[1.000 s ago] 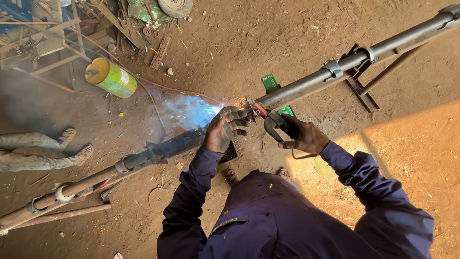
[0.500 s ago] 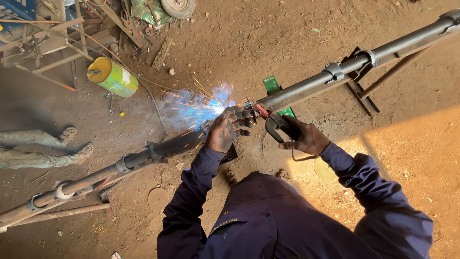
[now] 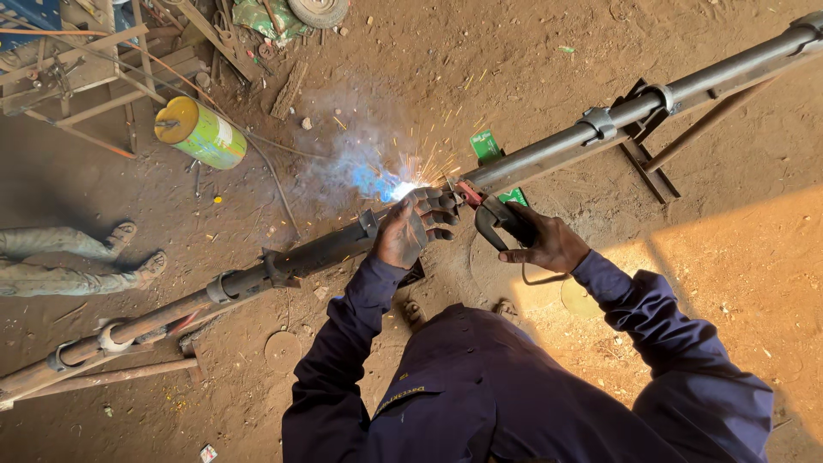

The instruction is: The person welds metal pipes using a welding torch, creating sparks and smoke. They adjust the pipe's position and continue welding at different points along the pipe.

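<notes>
Packed reddish dirt (image 3: 531, 77) formed the floor of the open workshop, with sunlight falling across its right side. At the far left, the lower legs and sandalled feet of another person (image 3: 77, 257) lay stretched on the ground. Above them stood a welded metal frame (image 3: 77, 77), and just to its right a yellow-green cylindrical can (image 3: 199, 132) lay on its side, with a thin cable running past it over the dirt.

One long steel pipe (image 3: 549, 154) crossed the scene diagonally from lower left to upper right, carrying clamp rings at intervals and resting near the right end on a small steel stand (image 3: 647, 167). A flat round disc (image 3: 281, 349) lay on the ground beneath the left span.

At mid-length, a bright blue-white arc with smoke and orange sparks (image 3: 390, 184) burned on the pipe. The left hand (image 3: 411, 230) sat just beside the arc, its fingers curled over the pipe; whether they gripped it tightly could not be told. The right hand (image 3: 549, 244) was wrapped fully closed around the black handle of an electrode holder (image 3: 490, 214), whose red-tipped head pointed toward the arc. A green packet (image 3: 487, 147) lay on the ground behind the pipe. Both arms wore dark navy sleeves.
</notes>
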The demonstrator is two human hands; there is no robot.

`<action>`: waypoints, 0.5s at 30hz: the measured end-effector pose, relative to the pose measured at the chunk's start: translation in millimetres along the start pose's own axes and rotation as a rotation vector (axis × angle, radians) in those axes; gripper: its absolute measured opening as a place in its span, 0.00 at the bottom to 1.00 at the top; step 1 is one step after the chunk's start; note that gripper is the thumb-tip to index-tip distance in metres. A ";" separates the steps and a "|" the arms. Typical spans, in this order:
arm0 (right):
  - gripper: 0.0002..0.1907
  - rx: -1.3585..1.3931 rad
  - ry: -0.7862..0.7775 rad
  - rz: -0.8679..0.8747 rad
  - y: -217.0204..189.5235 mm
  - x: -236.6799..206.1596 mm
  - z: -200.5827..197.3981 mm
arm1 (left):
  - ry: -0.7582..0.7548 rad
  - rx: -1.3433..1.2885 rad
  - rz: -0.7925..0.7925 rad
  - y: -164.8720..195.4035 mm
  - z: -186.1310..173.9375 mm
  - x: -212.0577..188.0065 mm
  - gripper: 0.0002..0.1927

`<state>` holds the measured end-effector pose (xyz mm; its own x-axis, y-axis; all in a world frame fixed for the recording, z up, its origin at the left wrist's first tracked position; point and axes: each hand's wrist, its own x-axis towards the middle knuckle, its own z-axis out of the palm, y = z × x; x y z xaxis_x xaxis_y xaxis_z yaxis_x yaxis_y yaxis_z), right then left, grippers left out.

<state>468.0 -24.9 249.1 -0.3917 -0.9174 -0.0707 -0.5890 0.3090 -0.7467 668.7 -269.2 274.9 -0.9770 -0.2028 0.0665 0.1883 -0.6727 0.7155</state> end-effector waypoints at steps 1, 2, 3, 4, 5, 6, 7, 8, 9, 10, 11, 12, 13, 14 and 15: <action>0.61 0.006 0.014 -0.027 0.5 -1.0 1.1 | 0.001 0.002 -0.003 -0.5 -0.1 -0.5 0.30; 0.60 0.009 0.019 -0.034 1.2 -1.2 2.0 | 0.001 0.004 -0.007 -1.0 -0.7 -0.9 0.30; 0.60 0.010 0.026 -0.042 2.3 -1.1 2.6 | 0.008 0.008 -0.006 -1.5 -1.6 -1.0 0.30; 0.60 0.013 0.032 -0.049 3.4 -1.5 3.5 | 0.015 0.012 -0.006 -2.4 -2.7 -1.6 0.30; 0.60 0.005 0.028 -0.044 4.5 -1.1 4.1 | 0.023 0.015 -0.006 -3.3 -3.9 -2.1 0.29; 0.61 -0.003 0.024 -0.039 5.4 -1.3 4.8 | 0.017 0.012 -0.002 -4.5 -4.8 -2.7 0.29; 0.61 -0.012 0.020 -0.034 5.8 -1.0 4.9 | 0.010 0.009 0.002 -5.4 -5.6 -3.0 0.29; 0.61 -0.004 0.008 -0.028 5.8 -0.5 4.8 | 0.004 0.006 0.008 -5.9 -6.1 -2.8 0.29; 0.62 0.003 -0.003 -0.023 5.1 -0.3 4.6 | 0.014 -0.006 -0.003 -6.2 -6.2 -2.4 0.30; 0.62 0.008 -0.010 -0.021 4.3 1.0 2.9 | 0.021 -0.015 -0.011 -5.9 -5.8 -1.8 0.30; 0.62 0.009 -0.020 0.009 3.0 1.1 1.5 | 0.024 -0.023 -0.016 -5.4 -5.2 -0.4 0.30; 0.62 0.007 -0.024 0.035 1.2 1.6 0.7 | 0.006 -0.029 -0.002 -4.4 -4.2 1.0 0.30; 0.62 0.005 -0.026 0.058 -0.1 3.2 -1.0 | -0.014 -0.033 0.014 -3.7 -2.8 1.7 0.29; 0.62 0.004 -0.022 0.052 -0.9 3.9 -2.1 | -0.030 -0.040 0.027 -2.7 -2.0 2.3 0.29; 0.62 0.007 -0.026 0.049 -1.5 4.4 -2.3 | -0.025 -0.031 0.023 -1.7 -1.7 3.5 0.29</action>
<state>465.4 -28.8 251.4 -0.4016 -0.9074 -0.1241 -0.5649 0.3521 -0.7463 665.1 -269.9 272.7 -0.9745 -0.2007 0.1002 0.2132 -0.6898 0.6919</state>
